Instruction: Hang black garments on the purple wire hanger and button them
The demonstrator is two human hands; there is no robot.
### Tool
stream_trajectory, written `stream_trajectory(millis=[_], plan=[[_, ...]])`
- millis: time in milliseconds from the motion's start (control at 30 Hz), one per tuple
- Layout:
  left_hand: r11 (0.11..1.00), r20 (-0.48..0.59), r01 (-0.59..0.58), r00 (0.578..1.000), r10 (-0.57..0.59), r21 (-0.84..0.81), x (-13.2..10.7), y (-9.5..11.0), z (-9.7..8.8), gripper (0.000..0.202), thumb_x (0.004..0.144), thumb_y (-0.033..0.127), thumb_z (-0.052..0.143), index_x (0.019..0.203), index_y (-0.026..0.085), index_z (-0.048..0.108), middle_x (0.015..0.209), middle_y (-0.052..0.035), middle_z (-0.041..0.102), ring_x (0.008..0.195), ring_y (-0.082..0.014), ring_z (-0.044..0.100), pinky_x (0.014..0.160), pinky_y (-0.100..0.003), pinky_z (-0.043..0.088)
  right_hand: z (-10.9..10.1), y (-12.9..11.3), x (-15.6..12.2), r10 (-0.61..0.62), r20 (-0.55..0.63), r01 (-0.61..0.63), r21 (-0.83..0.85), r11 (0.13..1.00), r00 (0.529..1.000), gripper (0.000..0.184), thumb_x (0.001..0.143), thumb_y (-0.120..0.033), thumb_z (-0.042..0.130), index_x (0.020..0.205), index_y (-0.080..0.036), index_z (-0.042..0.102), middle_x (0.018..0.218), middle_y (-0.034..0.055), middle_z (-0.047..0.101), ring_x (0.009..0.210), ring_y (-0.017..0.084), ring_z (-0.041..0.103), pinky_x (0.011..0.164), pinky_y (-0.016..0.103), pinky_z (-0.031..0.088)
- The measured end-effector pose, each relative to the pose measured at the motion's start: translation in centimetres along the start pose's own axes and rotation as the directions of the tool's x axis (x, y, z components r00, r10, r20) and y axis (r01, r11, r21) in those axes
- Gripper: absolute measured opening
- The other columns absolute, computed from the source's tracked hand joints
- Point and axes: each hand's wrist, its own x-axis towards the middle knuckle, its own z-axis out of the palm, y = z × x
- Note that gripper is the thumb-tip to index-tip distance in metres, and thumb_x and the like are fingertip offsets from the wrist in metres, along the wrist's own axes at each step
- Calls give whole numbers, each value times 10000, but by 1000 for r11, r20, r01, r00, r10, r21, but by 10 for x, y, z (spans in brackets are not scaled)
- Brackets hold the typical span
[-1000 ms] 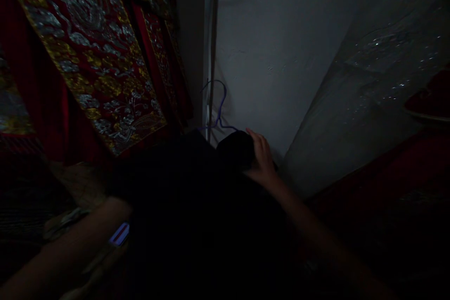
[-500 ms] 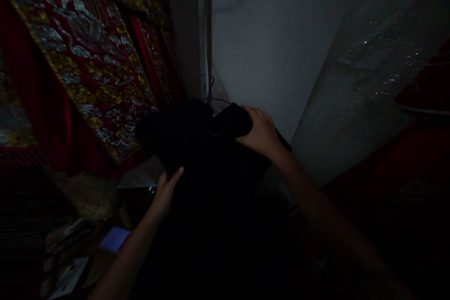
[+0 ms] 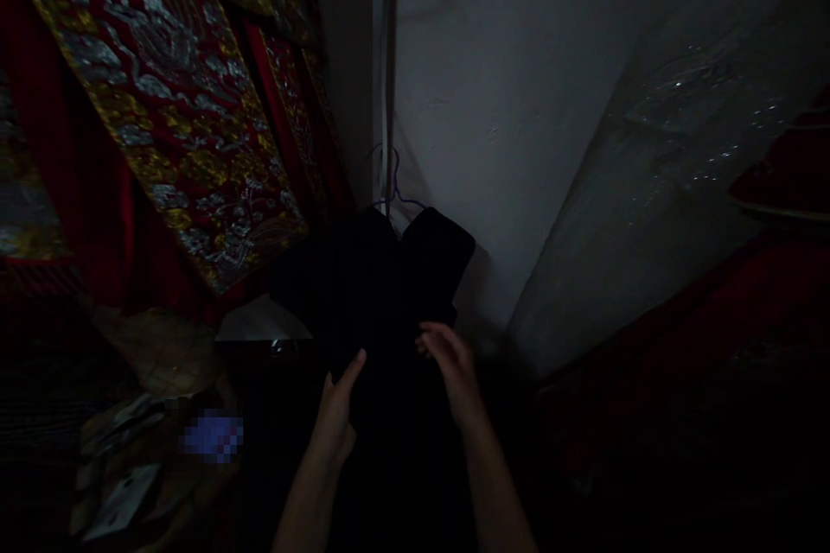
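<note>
A black garment (image 3: 389, 294), too dark to make out in detail, hangs on a thin purple hanger (image 3: 398, 181) against the wall. At its left side, my left hand (image 3: 337, 406) grips the cloth, thumb lying over the front and the other fingers mostly hidden. My right hand (image 3: 454, 371) is at the garment's right side, below the shoulder. Its fingers are bent and closed on the dark cloth, though the fold between them is hard to see. The lower part of the garment merges into shadow.
Red cloth with gold and silver embroidery (image 3: 162, 86) hangs at the left. A clear plastic sheet (image 3: 648, 155) covers part of the right side. A vertical pole (image 3: 391, 43) runs down to the hanger. Papers (image 3: 123, 501) and a blurred bluish item (image 3: 213, 435) lie lower left.
My right hand has let go of the garment's right shoulder and moved down its side. My left hand has shifted down and right. The shoulder now hangs uncovered on the hanger.
</note>
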Motion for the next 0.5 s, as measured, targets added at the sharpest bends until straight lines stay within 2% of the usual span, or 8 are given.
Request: stream_trajectory(millis=[67,133,233,300,367,433,467,500], plan=[[999,27,43,999,-44,20,-11,-2,3,521,794,288,811,1258,188,595,1223,-143,718,1090,-284,712,1004,-456,553,10,21,-12,117,97,-117,3,993,988,453,815,-647,622,825,-195,653,779,52,667,771,220,633,743,337,500],[998,83,60,995,-61,13,-19,-2,6,508,799,281,805,1254,188,597,1194,-143,731,1057,-282,725,980,-443,568,16,27,-15,135,121,-133,-26,991,983,461,802,-668,617,779,-208,633,795,49,663,802,225,623,760,332,490],[998,144,53,988,-48,-35,-25,-2,9,468,811,273,788,1237,196,610,1221,-129,724,1065,-277,722,963,-421,578,20,20,-14,119,170,-114,-38,993,978,383,813,-599,607,745,-222,597,749,29,637,768,216,596,717,320,474],[998,126,51,991,-45,-39,-24,-4,9,474,800,273,795,1230,201,610,1215,-121,726,1067,-277,720,961,-422,577,20,12,-14,109,242,-104,-33,994,964,325,822,-515,592,687,-222,555,667,8,588,676,189,553,645,298,446],[999,108,39,993,-38,-6,-19,-6,5,489,786,295,806,1223,205,605,1205,-119,728,1084,-283,710,968,-441,566,19,6,-16,90,233,-87,-26,996,968,292,825,-442,558,640,-218,532,605,-5,547,612,163,514,606,279,416],[996,114,-56,992,48,74,-9,-4,-3,492,780,343,807,1205,202,603,1222,-125,713,1140,-300,679,1000,-464,538,17,3,-17,71,175,-70,-17,997,982,282,811,-387,515,588,-214,522,545,-10,516,557,145,492,581,269,399],[977,116,-165,982,150,133,-2,-3,-8,501,776,363,806,1202,200,600,1250,-127,694,1192,-310,647,1033,-471,510,16,2,-18,66,148,-65,-11,998,987,278,793,-368,500,563,-213,521,517,-11,503,532,140,485,567,266,393],[930,105,-309,950,294,200,4,-1,-14,526,772,376,804,1218,200,587,1297,-129,661,1254,-317,600,1074,-473,472,15,2,-18,66,130,-67,-1,998,989,273,773,-356,491,544,-212,524,495,-10,497,507,135,481,548,263,386]])
